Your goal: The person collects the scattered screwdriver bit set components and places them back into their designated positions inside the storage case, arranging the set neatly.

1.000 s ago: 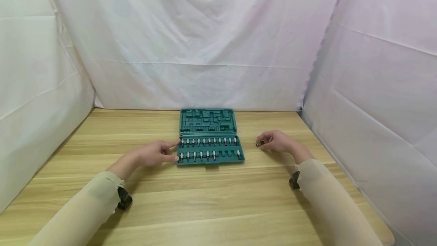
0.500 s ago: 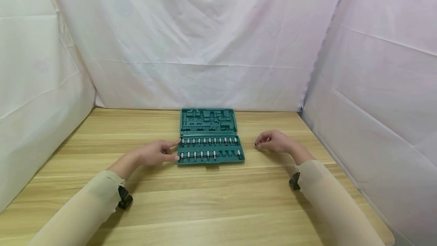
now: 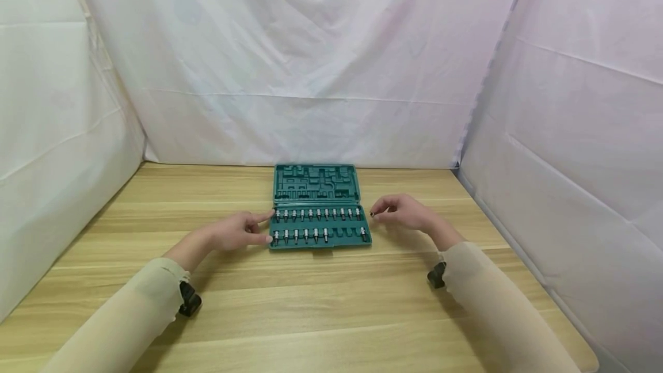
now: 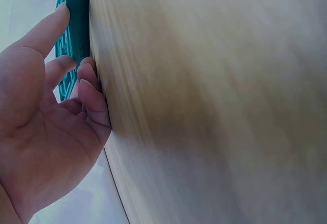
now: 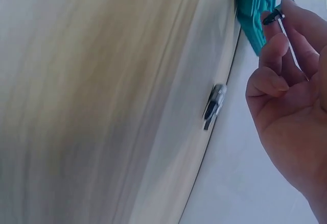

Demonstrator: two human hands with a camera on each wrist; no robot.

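A green plastic case lies unfolded on the table, its base nearer me. Two rows of silver and dark bit sockets sit in the base, and the front row has a few vacant slots toward its right end. My left hand rests its straight index finger and thumb at the case's left edge, the other fingers bent under. Between thumb and fingertips, my right hand pinches a small bit socket just off the case's right edge.
More loose bit socket metal lies on the wooden table under the right hand, shown only in the right wrist view. White curtains enclose the table at the back and both sides.
My right hand has picked up the bit socket and moved left with it, toward the case. The left hand keeps its place at the case's left edge.
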